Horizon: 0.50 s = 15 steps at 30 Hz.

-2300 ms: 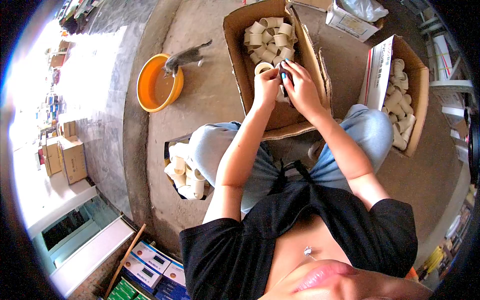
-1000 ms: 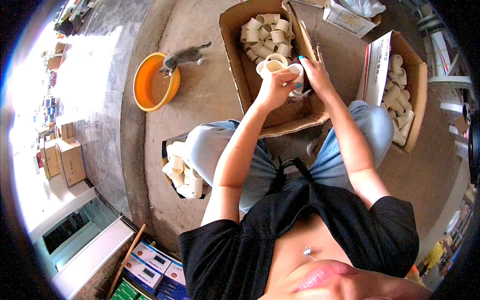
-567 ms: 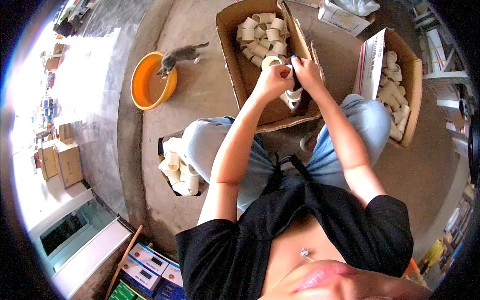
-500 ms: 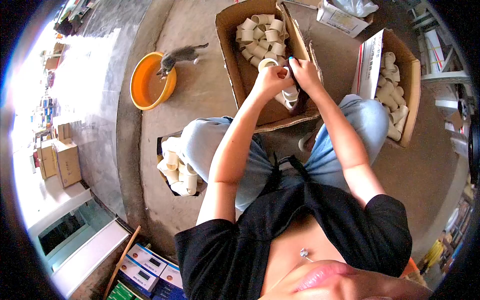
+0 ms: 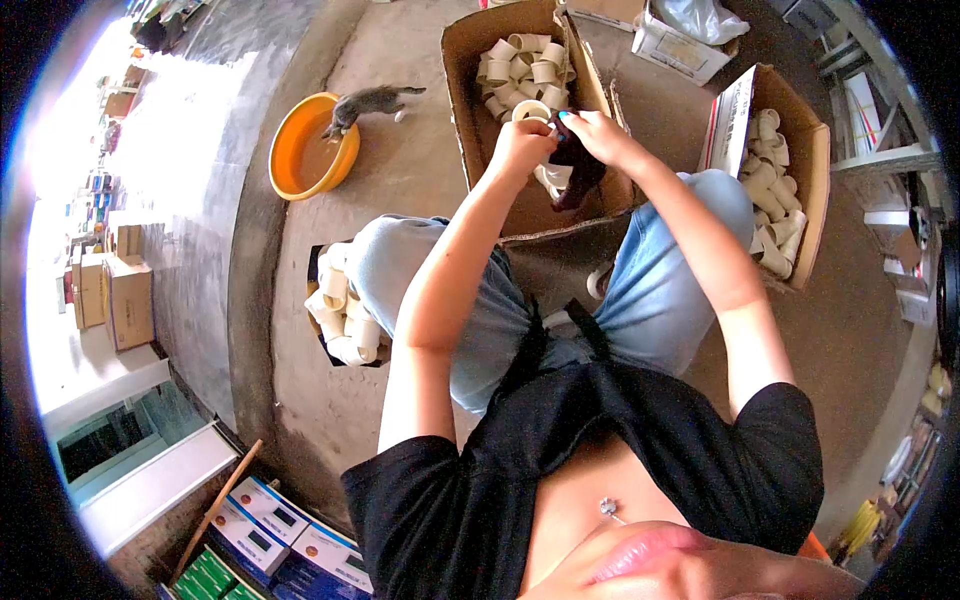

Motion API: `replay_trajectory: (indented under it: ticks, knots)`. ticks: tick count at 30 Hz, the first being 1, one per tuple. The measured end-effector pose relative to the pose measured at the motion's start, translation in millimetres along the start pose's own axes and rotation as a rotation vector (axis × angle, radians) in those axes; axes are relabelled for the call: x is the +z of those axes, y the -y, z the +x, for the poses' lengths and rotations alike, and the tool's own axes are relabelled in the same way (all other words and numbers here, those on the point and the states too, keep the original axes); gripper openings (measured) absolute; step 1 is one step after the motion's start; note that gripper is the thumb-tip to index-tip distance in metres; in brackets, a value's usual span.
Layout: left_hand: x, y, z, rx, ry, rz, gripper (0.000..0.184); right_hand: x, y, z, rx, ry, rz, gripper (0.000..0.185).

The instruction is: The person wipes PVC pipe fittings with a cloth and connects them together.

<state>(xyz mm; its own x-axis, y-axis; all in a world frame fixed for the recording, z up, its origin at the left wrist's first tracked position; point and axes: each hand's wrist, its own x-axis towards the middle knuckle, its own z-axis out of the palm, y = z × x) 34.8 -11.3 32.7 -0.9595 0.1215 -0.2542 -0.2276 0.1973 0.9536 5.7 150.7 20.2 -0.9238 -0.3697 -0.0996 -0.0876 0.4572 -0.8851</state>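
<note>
My left hand (image 5: 522, 152) is closed around a white plastic pipe fitting (image 5: 531, 108), whose round opening shows above my fingers. My right hand (image 5: 597, 137), with blue nails, grips a dark cloth (image 5: 580, 178) against the fitting's right side. The cloth hangs down below my fingers. More white plastic (image 5: 552, 180) shows beneath my left hand, partly hidden by the cloth; I cannot tell whether it belongs to the same piece. Both hands are over the near part of an open cardboard box (image 5: 490, 205). Several cream pipe fittings (image 5: 525, 68) are piled at its far end.
At right stands a second cardboard box (image 5: 815, 200) of pipe elbows (image 5: 770, 190). A smaller container of white fittings (image 5: 345, 320) sits by my left knee. A grey cat (image 5: 372, 103) leans into an orange basin (image 5: 282, 150) at left. Small printed boxes (image 5: 285, 515) are stacked lower left.
Both hands have shifted slightly up and left in view. The dark cloth now hangs more fully below my right hand and covers more of the white plastic. The cat's head is lower in the basin.
</note>
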Motion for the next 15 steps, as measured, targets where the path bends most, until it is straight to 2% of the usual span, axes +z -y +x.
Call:
replay_trajectory:
  ticks: [1,4,5,8,10,15]
  knots:
    - [4,0,-1,-0.037,0.029,-0.014,0.014,-2,-4,-2,0.024,0.009,-0.008,0.046]
    - [16,-8,-8,0.044,-0.011,0.219,0.014,-7,-1,-17,0.041,-0.012,-0.02,0.046]
    - [15,-14,-9,-0.003,0.017,0.288,0.013,-8,3,-21,0.023,-0.015,0.009,0.046]
    - [7,-3,-9,0.036,0.021,0.249,0.013,-7,10,-20,0.035,0.051,-0.047,0.045]
    - [7,-2,-21,-0.046,0.021,0.067,0.015,5,-6,-11,0.032,0.041,-0.109,0.043]
    - [4,13,-25,-0.021,0.042,0.122,0.01,18,-2,-22,-0.01,0.096,-0.07,0.042]
